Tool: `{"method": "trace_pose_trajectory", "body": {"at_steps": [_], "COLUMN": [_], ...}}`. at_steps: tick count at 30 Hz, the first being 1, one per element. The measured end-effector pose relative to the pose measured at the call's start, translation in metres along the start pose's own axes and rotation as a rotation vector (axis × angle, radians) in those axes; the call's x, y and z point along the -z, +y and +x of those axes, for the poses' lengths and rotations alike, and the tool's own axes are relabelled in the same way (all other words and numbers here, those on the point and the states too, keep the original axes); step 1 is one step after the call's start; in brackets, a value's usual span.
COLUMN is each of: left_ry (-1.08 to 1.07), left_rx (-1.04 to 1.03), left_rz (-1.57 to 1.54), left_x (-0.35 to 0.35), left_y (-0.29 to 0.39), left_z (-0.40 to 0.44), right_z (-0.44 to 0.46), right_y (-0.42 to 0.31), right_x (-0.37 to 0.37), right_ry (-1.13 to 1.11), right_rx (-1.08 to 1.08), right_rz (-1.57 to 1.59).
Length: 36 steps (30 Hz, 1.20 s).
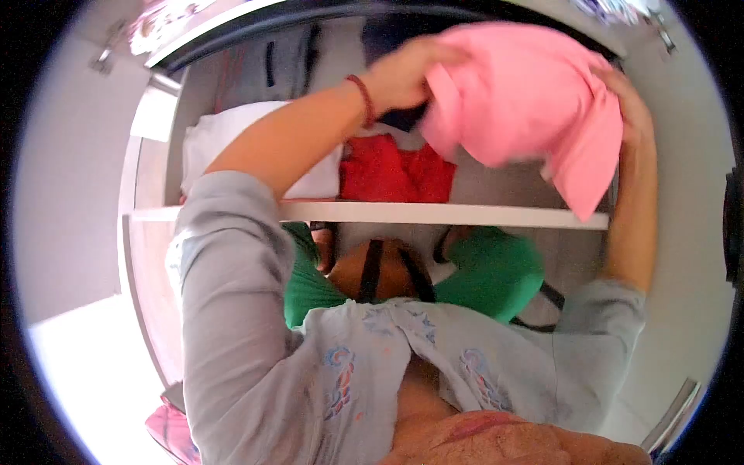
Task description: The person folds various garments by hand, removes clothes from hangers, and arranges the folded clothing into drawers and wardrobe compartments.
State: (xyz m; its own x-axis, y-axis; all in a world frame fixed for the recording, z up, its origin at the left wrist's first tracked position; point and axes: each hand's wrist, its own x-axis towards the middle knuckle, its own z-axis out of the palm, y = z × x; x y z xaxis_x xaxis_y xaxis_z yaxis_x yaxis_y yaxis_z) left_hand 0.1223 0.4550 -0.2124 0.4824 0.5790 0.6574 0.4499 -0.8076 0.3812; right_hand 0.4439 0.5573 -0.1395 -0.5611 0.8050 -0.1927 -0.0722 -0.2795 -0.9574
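Note:
A pink cloth garment (527, 97) hangs between my two hands above the right part of an open drawer (387, 211); its kind is not clear, and its lower edge is blurred. My left hand (407, 71), with a red bracelet at the wrist, grips its left upper edge, fingers partly behind the fabric. At the right side, my right hand (626, 105) is closed on the cloth, and one corner droops toward the drawer front. Beneath lie a red garment (395, 170) and, partly covered by my left forearm, a white folded cloth (318, 174).
Folded grey garments (271, 66) lie at the drawer's back left. A dark navy cloth (387, 35) is behind my left hand. Cabinet walls (682, 194) close in on the right. A brown seat with dark straps (356, 267) shows below the drawer between my legs.

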Motion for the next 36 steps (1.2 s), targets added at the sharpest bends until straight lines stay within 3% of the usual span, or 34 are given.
{"method": "trace_pose_trajectory", "body": {"at_steps": [1, 2, 4, 8, 10, 12, 13, 15, 16, 18, 19, 21, 22, 24, 25, 26, 28, 30, 32, 33, 35, 36], "left_ry": [0.061, 0.13, 0.313, 0.221, 0.004, 0.007, -0.044, -0.065, -0.067, 0.046, -0.053, -0.07, -0.068, -0.068, -0.067, -0.072, 0.202, 0.251, -0.035, -0.035, -0.078, -0.077], "left_rx": [0.233, 0.647, 0.929, 1.048, 1.002, 1.055, 1.073, 1.165, 1.162, 1.139, 1.133, 1.076, 1.017, 0.99, 0.963, 0.965, 1.12, 1.222, 1.377, 1.376, 1.325, 1.324], "left_rz": [-0.386, -1.163, -1.662, -1.56, -1.627, -1.625, -1.558, -1.319, -1.32, -0.744, -0.732, -0.625, -0.51, -0.402, -0.299, -0.302, -0.567, -0.714, -1.024, -1.023, -1.13, -1.131], "left_x": [-0.005, -0.018, -0.013, -0.036, -0.052, -0.065, -0.079, -0.09, -0.1, -0.124, -0.123, -0.134, -0.135, -0.127, -0.124, -0.129, -0.141, -0.136, -0.134, -0.138, -0.152, -0.156], "left_y": [-0.004, -0.033, 0.026, 0.019, 0.015, 0.017, 0.017, 0.017, 0.018, 0.02, 0.026, 0.028, 0.026, 0.034, 0.038, 0.037, 0.035, 0.041, 0.031, 0.029, 0.031, 0.028], "left_z": [-0.005, -0.001, 0.029, 0.017, 0.016, 0.012, -0.008, -0.015, -0.021, -0.035, -0.035, -0.045, -0.047, -0.049, -0.051, -0.059, -0.076, -0.069, -0.072, -0.068, -0.058, -0.058], "right_z": [-0.001, -0.001, 0.006, 0.006, 0.013, 0.017, 0.011, 0.02, 0.015, 0.006, 0.006, 0.001, -0.003, -0.01, -0.008, -0.008, -0.011, 0.006, 0.009, 0.01, 0.011, 0.017], "right_y": [-0.002, -0.001, 0.008, 0.013, 0.022, 0.032, 0.054, 0.073, 0.074, 0.072, 0.078, 0.1, 0.098, 0.091, 0.096, 0.098, 0.1, 0.119, 0.131, 0.139, 0.157, 0.165], "right_x": [-0.002, -0.004, 0.017, 0.028, 0.037, 0.038, 0.039, 0.055, 0.05, 0.024, 0.03, 0.045, 0.035, -0.006, -0.015, -0.022, -0.032, 0.008, 0.023, 0.033, 0.049, 0.053], "right_ry": [-0.036, -0.072, -0.054, -0.043, -0.069, 0.013, 0.032, 0.087, 0.038, 0.15, 0.149, 0.26, 0.26, -0.079, -0.129, -0.129, -0.116, -0.077, -0.01, -0.009, -0.064, -0.064], "right_rx": [-0.002, -0.003, -0.053, -0.152, -0.154, -0.256, -0.255, -0.186, -0.279, -0.513, -0.525, 0.249, 0.246, 0.171, -0.025, -0.031, -0.453, -0.449, -0.386, -0.386, -0.119, -0.119], "right_rz": [0.003, 0.005, -0.04, -0.18, -0.261, -0.424, -0.422, -1.507, -1.417, -1.45, -1.448, -1.947, -1.946, -1.688, -1.657, -1.654, -1.742, -1.825, -1.763, -1.763, -1.591, -1.592]}}
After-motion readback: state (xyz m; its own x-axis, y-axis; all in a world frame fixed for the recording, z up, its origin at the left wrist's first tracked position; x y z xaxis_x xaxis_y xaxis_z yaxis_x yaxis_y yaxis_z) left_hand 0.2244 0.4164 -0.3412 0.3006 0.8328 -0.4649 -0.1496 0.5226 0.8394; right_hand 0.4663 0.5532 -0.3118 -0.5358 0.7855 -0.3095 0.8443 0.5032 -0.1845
